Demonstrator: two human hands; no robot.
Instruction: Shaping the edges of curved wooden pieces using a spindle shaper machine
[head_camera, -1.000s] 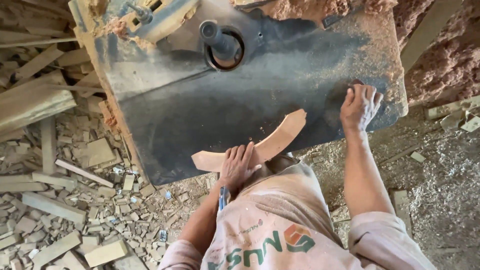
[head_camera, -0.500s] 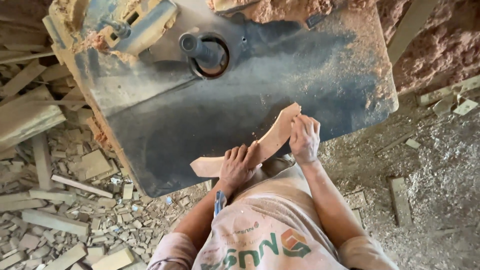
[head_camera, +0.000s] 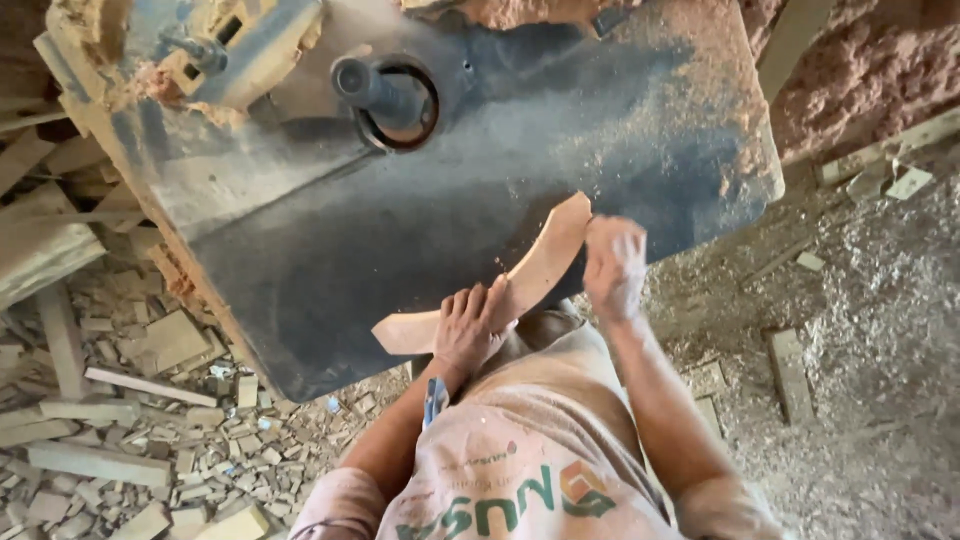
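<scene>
A curved, boomerang-shaped piece of pale wood (head_camera: 530, 275) lies on the near edge of a dark metal machine table (head_camera: 420, 230). My left hand (head_camera: 472, 325) presses down on its lower left part, fingers spread over the wood. My right hand (head_camera: 614, 265) is at the upper right end of the piece, blurred, touching or gripping its edge. A vertical steel spindle (head_camera: 372, 87) rises from a round hole in the table, well away from the wood.
Sawdust (head_camera: 700, 60) coats the table's right side. Many wood offcuts and blocks (head_camera: 130, 420) litter the floor at left. Sawdust and a few scraps (head_camera: 860, 330) cover the ground at right. A fence assembly (head_camera: 215, 50) sits at the table's far left.
My right hand came in from the table's right edge to the upper end of the curved wood. My left hand stayed pressed on the piece. The view shifted slightly.
</scene>
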